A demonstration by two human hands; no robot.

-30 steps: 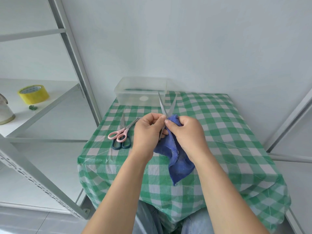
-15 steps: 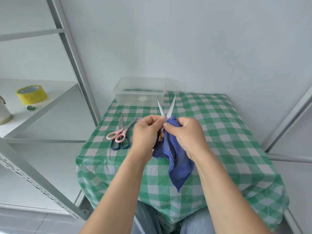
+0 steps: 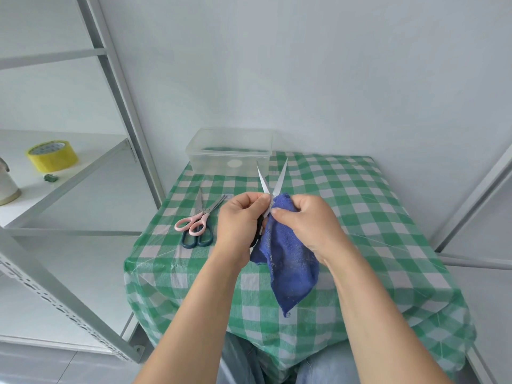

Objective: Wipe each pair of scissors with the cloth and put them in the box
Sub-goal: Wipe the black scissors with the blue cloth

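My left hand grips a pair of black-handled scissors above the table, blades spread in a V and pointing away from me. My right hand pinches a blue cloth against the base of the blades; the rest of the cloth hangs down. To the left, pink-handled scissors and dark blue-handled scissors lie overlapping on the checked tablecloth. The clear plastic box stands at the table's far left edge.
The small table has a green-and-white checked cover and stands against a white wall. A white metal shelf on the left carries a yellow tape roll. Another metal frame stands to the right.
The scissor blades have opened slightly wider, and both hands with the cloth have shifted a little. The scissors on the table have not moved.
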